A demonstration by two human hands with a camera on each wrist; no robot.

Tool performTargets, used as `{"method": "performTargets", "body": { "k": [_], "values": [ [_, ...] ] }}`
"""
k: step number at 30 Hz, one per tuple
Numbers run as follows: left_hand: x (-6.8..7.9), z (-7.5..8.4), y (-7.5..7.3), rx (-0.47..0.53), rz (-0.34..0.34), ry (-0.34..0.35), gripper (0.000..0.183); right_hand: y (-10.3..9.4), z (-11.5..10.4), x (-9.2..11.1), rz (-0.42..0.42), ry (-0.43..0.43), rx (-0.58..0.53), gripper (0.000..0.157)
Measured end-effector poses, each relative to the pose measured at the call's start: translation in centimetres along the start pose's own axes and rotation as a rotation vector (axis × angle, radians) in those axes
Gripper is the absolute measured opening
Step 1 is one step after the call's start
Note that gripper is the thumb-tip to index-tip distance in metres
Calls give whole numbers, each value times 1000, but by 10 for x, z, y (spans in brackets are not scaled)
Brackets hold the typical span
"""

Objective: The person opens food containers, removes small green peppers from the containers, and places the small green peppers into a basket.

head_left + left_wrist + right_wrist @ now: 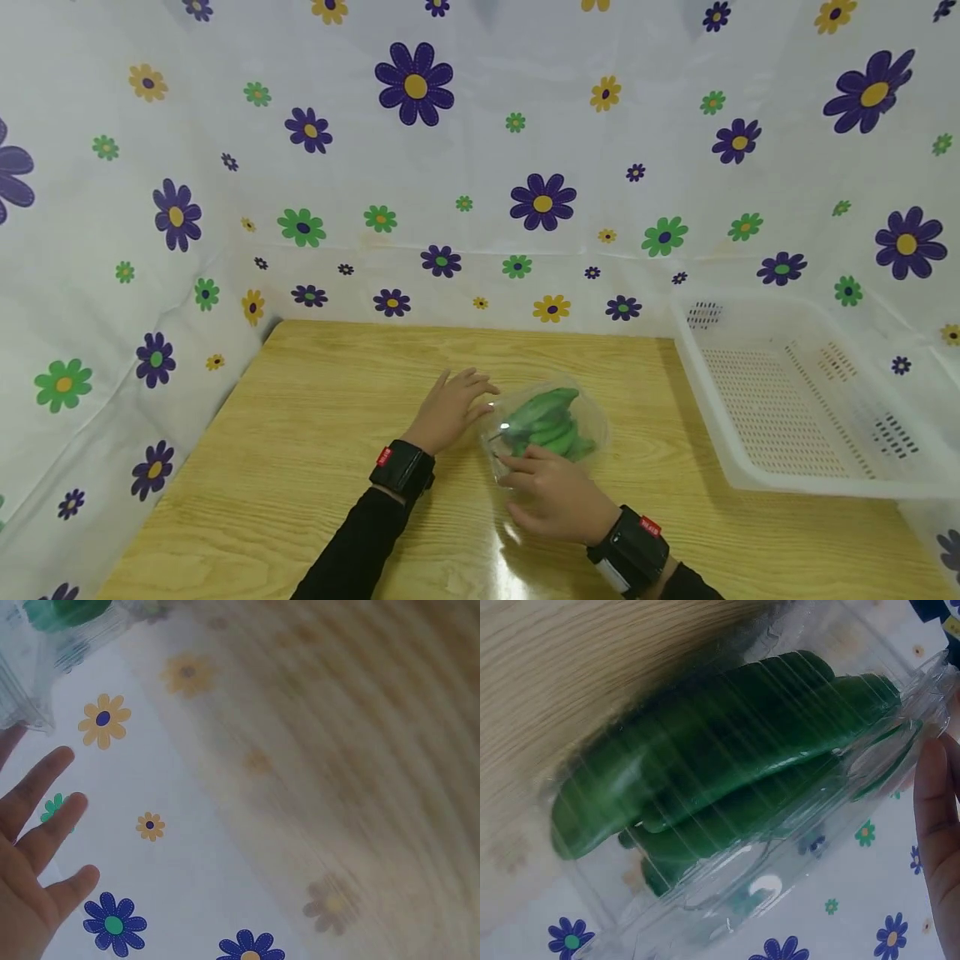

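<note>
A clear plastic clamshell box [592,408] holds several long green peppers [727,742]. It lies in front of me at the middle of the wooden table, with its plastic shining in the right wrist view. My left hand [447,410] is at the box's left side, thumb near its edge and the other fingers spread apart. In the left wrist view those fingers [49,832] are straight, below a corner of the box. My right hand [558,496] is at the near side, its extended fingers reaching the box's near left edge. One finger [934,810] lies along the plastic rim.
A white perforated plastic basket [731,450] stands at the table's right end. Behind and to the left, a white flower-print sheet [465,150] borders the wooden table [315,400]. Each wrist wears a black strapped device [405,471].
</note>
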State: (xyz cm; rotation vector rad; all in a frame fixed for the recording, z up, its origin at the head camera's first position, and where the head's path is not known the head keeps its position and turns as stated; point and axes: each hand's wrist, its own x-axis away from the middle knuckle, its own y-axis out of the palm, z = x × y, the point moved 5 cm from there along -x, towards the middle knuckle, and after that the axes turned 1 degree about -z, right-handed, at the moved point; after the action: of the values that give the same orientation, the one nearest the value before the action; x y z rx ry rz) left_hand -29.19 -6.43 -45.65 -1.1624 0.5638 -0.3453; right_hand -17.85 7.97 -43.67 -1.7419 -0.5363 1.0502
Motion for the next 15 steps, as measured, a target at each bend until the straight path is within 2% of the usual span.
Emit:
{"method": "performTargets", "body": {
  "k": [5, 9, 12, 15],
  "values": [
    [-7, -1, -4, -12, 63, -46, 17, 4, -5, -11, -21, -7, -9, 22],
    [-9, -5, 0, 71, 88, -93, 26, 2, -5, -15, 7, 18, -66, 25],
    [-4, -6, 3, 171, 59, -133, 41, -12, 3, -9, 85, 49, -122, 34],
    [5, -1, 0, 232, -6, -112, 57, -29, 23, 3, 169, 110, -103, 46]
  ]
}}
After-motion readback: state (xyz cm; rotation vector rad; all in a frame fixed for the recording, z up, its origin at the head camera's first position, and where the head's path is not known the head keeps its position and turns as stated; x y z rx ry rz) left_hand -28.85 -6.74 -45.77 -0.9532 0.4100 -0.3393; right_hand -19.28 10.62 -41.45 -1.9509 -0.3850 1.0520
